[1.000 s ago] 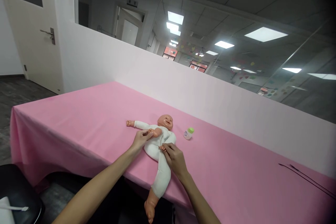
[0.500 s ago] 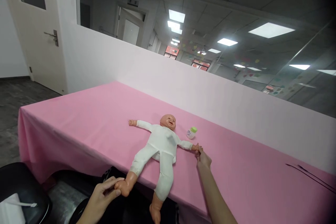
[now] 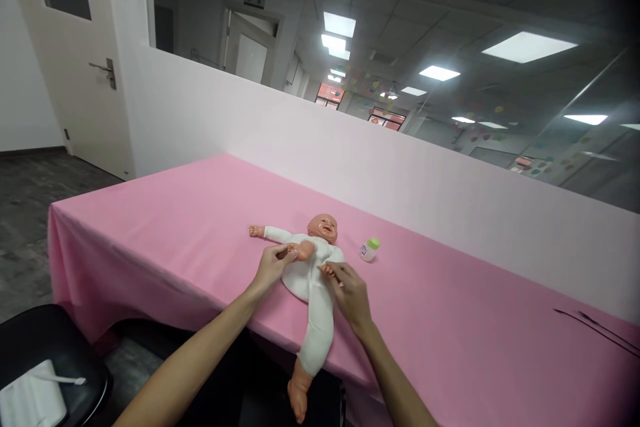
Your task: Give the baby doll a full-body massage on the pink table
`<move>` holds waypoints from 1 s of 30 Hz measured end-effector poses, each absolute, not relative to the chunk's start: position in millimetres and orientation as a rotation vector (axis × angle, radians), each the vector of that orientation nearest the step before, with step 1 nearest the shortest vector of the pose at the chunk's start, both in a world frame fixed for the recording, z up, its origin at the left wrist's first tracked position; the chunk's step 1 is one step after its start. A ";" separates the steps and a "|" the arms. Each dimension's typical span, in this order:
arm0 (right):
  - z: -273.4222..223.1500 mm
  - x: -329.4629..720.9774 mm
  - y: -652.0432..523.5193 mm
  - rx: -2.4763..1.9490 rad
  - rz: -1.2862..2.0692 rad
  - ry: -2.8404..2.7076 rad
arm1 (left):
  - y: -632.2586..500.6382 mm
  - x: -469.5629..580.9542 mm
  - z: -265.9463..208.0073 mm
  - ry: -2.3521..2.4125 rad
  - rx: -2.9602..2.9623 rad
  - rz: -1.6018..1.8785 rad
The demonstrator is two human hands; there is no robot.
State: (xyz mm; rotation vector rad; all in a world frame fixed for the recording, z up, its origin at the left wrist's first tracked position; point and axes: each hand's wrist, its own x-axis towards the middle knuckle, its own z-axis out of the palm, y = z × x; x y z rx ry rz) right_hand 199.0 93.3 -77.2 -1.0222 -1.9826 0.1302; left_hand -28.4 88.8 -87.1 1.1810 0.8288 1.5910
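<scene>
A baby doll (image 3: 303,275) with a white cloth body lies on its back on the pink-covered table (image 3: 165,227), its head toward the wall. My left hand (image 3: 273,267) grips the doll's foot (image 3: 303,251), with that leg folded up over the belly. Closed on the doll's small hand (image 3: 327,269), my right hand (image 3: 350,292) holds its arm bent across the chest. The other leg (image 3: 320,327) stretches straight, its foot hanging past the table's near edge. The doll's other arm (image 3: 275,233) lies out to the left.
A small jar with a green lid (image 3: 370,250) stands right of the doll's head. Dark thin cords (image 3: 595,328) lie at the far right. A black chair (image 3: 80,353) holding a white object with a cable (image 3: 35,393) is at lower left. Behind is a wall with a large window (image 3: 380,33).
My left hand has lifted the doll's foot from the table's near edge up over its belly. My right hand has brought the doll's hand inward from the right to its chest.
</scene>
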 end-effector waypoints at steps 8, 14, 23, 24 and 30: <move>-82.8 221.0 116.5 -1.070 0.176 -1.778 | 78.6 -26.3 -94.5 0.848 1.211 1.583; -90.8 304.1 171.8 -1.342 0.447 -0.802 | -30.5 -80.2 -150.9 1.114 1.295 1.500; -108.4 311.0 165.8 -1.348 0.508 -0.652 | -51.1 -80.9 -180.2 1.129 1.338 1.441; -95.7 302.4 161.9 -1.311 0.486 -0.741 | -40.6 -76.5 -165.2 1.118 1.348 1.460; -56.1 231.8 123.3 -1.105 0.311 -1.494 | 55.9 -37.2 -91.6 0.927 1.254 1.611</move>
